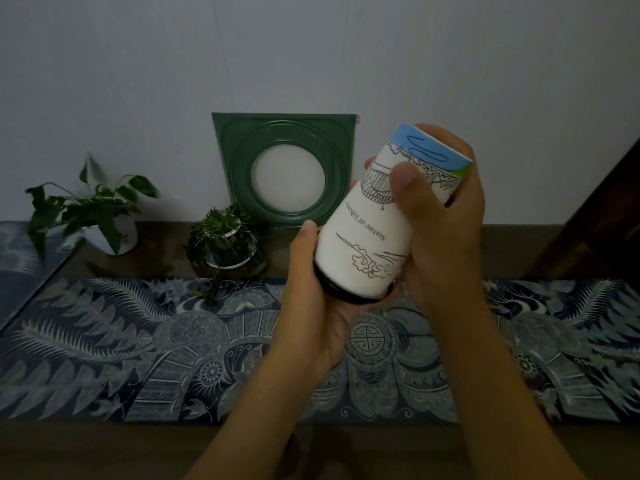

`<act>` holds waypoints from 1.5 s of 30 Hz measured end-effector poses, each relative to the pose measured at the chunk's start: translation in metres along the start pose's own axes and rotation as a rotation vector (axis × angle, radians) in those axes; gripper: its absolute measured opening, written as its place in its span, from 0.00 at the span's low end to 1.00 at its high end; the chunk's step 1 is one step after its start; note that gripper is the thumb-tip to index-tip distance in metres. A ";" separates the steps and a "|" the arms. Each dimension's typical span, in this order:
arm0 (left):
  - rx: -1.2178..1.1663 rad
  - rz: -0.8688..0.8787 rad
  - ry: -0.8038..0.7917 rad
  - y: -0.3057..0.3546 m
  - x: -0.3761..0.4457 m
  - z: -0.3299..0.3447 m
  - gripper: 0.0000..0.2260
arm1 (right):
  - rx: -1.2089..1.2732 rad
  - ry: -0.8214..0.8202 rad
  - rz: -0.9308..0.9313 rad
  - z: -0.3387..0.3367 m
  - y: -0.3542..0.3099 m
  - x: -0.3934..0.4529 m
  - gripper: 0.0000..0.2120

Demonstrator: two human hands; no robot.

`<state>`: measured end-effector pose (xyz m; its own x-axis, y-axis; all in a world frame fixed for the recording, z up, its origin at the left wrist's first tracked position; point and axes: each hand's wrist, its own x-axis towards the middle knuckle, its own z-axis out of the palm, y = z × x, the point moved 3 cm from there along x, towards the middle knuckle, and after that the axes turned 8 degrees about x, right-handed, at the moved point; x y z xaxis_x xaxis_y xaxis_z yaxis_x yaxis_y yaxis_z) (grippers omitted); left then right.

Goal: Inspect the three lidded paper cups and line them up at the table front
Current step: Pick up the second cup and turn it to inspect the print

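Observation:
One white paper cup (pixel 367 233) with line drawings, the words "Statue of Liberty" and a blue band is held upside down and tilted above the table. Its black lid (pixel 341 294) points down toward me. My left hand (pixel 311 292) cups the lid end from below and the left. My right hand (pixel 440 216) wraps the cup's upper part, thumb across the drawing. The other two cups are out of view.
A blue patterned runner (pixel 138 344) covers the dark table (pixel 519 251). Against the wall stand a green square frame (pixel 284 168), a small potted plant (pixel 225 240) and a leafy plant in a white pot (pixel 93 216). Dark wooden furniture (pixel 602 216) rises at the right.

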<state>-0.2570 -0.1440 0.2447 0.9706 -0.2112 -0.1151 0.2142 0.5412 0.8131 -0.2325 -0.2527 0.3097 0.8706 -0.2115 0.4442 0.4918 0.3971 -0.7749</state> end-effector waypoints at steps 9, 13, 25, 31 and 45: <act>0.175 0.329 0.132 0.001 -0.005 -0.002 0.27 | 0.069 0.155 0.002 0.004 0.005 -0.010 0.24; 0.070 0.060 0.084 0.001 -0.006 -0.004 0.27 | 0.064 0.050 0.040 0.000 0.004 -0.005 0.26; -0.137 -0.287 -0.185 -0.005 -0.009 -0.002 0.31 | 0.158 -0.165 0.109 0.002 -0.004 -0.002 0.37; 0.009 0.046 0.043 0.001 -0.011 0.006 0.24 | 0.047 0.065 -0.023 -0.002 0.000 -0.004 0.34; 0.010 -0.205 -0.160 0.006 -0.014 0.002 0.33 | 0.086 -0.080 0.013 0.000 -0.008 -0.005 0.36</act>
<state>-0.2699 -0.1392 0.2527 0.8772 -0.4422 -0.1870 0.4027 0.4658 0.7879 -0.2406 -0.2551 0.3138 0.8715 -0.1349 0.4714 0.4744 0.4750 -0.7411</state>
